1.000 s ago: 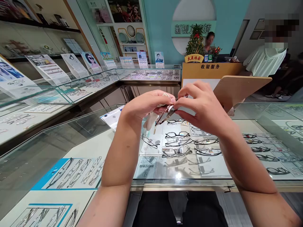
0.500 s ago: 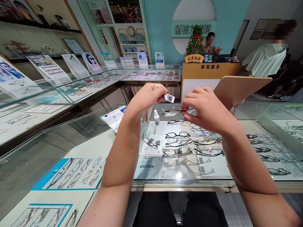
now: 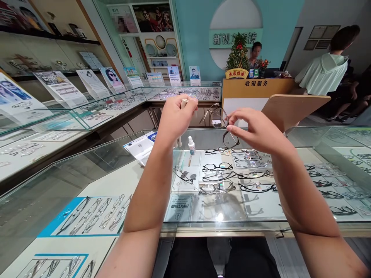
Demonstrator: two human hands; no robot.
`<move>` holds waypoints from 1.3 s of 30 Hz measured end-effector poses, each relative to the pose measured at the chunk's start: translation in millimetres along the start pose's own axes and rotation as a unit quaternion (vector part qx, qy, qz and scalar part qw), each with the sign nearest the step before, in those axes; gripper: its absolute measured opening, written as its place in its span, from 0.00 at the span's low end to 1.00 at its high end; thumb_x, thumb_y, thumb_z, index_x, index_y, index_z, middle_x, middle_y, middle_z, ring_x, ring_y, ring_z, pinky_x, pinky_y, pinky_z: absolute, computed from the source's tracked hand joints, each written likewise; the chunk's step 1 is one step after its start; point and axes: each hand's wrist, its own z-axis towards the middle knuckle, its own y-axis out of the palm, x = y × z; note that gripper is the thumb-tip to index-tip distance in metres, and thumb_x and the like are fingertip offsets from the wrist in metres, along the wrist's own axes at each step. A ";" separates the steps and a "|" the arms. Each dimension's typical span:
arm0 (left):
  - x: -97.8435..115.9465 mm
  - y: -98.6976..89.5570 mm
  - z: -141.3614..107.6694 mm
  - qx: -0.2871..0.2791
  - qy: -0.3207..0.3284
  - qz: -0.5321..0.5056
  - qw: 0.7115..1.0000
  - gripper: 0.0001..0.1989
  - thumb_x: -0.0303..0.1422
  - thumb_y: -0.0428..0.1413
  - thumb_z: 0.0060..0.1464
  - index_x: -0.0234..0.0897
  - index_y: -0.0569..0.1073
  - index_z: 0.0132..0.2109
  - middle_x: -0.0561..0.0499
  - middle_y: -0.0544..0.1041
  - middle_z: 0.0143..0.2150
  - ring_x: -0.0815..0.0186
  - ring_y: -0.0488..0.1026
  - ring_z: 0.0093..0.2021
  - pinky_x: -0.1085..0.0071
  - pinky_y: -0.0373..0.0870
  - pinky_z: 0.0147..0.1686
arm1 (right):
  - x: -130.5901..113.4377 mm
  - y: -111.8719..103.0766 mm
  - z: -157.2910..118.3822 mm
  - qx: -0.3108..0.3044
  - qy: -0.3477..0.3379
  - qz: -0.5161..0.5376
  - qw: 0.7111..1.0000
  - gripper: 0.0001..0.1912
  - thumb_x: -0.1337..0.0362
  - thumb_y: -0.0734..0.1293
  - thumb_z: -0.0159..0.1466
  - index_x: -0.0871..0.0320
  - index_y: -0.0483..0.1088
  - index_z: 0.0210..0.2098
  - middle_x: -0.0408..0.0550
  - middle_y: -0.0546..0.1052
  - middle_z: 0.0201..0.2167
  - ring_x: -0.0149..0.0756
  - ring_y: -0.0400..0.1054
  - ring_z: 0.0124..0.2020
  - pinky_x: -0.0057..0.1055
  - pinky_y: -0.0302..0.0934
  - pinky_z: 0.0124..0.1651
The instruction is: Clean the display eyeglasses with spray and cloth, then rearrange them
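In the middle of the frame, the right hand (image 3: 247, 125) pinches a pair of glasses (image 3: 219, 117) between its fingers, the frame tilted with one lens above the other. Just left of it, the left hand (image 3: 178, 116) has its fingers curled around a pale cloth (image 3: 179, 142), which shows in small parts above and below. Beneath them, a small white bottle (image 3: 191, 146) stands upright on the glass counter (image 3: 220, 228), near a folded leaflet (image 3: 140, 146) at centre left
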 end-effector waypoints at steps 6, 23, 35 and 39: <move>20.6 -1.0 -15.5 -0.096 0.084 0.053 0.990 0.11 0.38 0.58 0.63 0.40 0.76 0.33 0.56 0.63 0.24 0.68 0.57 0.26 0.68 0.54 0.30 | 10.4 -0.7 9.9 0.048 0.101 0.259 0.959 0.16 0.50 0.74 0.67 0.54 0.72 0.33 0.46 0.78 0.33 0.38 0.70 0.36 0.39 0.64 0.41; -5.4 35.6 -7.2 -0.030 0.297 0.105 0.948 0.18 0.34 0.61 0.66 0.52 0.75 0.61 0.43 0.68 0.67 0.53 0.70 0.66 0.54 0.75 0.58 | 12.9 -7.5 7.8 0.014 0.118 0.491 0.863 0.12 0.51 0.78 0.63 0.51 0.77 0.35 0.48 0.83 0.54 0.48 0.75 0.61 0.53 0.69 0.64; -3.7 36.2 -13.3 0.104 0.255 0.144 0.950 0.13 0.48 0.61 0.66 0.48 0.82 0.50 0.45 0.68 0.67 0.58 0.75 0.52 0.52 0.75 0.55 | 13.9 -3.3 11.8 0.051 0.103 0.454 0.884 0.18 0.44 0.74 0.64 0.50 0.72 0.37 0.49 0.82 0.54 0.46 0.75 0.59 0.48 0.74 0.58; -7.2 34.3 -11.9 0.121 0.228 0.152 0.954 0.13 0.48 0.62 0.66 0.47 0.83 0.47 0.45 0.67 0.69 0.59 0.74 0.48 0.52 0.74 0.55 | 23.5 -4.3 13.0 0.113 0.083 0.385 0.912 0.23 0.35 0.68 0.65 0.46 0.74 0.43 0.48 0.81 0.54 0.48 0.75 0.61 0.47 0.75 0.55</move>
